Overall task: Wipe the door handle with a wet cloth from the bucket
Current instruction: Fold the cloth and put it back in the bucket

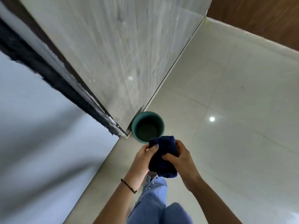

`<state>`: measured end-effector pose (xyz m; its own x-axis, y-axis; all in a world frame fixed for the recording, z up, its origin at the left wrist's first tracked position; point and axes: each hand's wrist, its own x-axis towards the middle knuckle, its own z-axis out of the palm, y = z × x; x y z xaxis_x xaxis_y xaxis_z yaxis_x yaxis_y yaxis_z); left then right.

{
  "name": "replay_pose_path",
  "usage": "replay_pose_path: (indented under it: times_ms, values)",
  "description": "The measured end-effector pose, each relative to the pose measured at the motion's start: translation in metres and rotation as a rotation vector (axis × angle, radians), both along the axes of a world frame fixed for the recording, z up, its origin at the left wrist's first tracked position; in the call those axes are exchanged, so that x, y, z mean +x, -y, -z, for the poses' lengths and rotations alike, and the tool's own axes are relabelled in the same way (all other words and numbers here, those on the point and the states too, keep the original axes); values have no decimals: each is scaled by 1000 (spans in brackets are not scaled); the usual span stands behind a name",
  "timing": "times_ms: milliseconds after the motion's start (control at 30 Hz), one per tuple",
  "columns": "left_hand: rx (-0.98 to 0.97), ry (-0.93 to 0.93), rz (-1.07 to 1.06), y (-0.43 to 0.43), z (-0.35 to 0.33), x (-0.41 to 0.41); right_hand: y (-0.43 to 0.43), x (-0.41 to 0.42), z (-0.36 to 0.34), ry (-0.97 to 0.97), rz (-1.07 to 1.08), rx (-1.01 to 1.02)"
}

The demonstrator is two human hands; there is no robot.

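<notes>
A dark blue cloth is bunched between both my hands, in front of my legs. My left hand grips its left side, thumb on top. My right hand grips its right side, fingers curled over the fabric. Just beyond the cloth a teal bucket stands on the floor against the bottom corner of a pale grey door. I can see only a dark inside to the bucket. No door handle shows in this view.
A dark door frame runs diagonally at the left beside a white wall. Glossy pale floor tiles spread to the right. A brown wooden panel sits at the top right. My jeans-clad legs are below.
</notes>
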<state>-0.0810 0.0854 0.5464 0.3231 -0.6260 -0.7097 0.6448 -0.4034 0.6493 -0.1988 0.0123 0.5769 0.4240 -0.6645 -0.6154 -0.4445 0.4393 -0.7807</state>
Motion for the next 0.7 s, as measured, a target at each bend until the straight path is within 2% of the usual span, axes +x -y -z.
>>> replay_pose_path:
  times_ms: [100, 233, 567, 700]
  values:
    - [64, -16, -64, 30, 52, 24, 50, 24, 51, -46, -79, 104]
    - [146, -111, -257, 75, 150, 51, 100, 55, 162, -125, -136, 313]
    - [459, -61, -455, 165, 483, 105, 178, 154, 515, -393, -289, 113]
    - [606, -6, -453, 185, 591, 123, 192, 187, 617, -518, -327, 108]
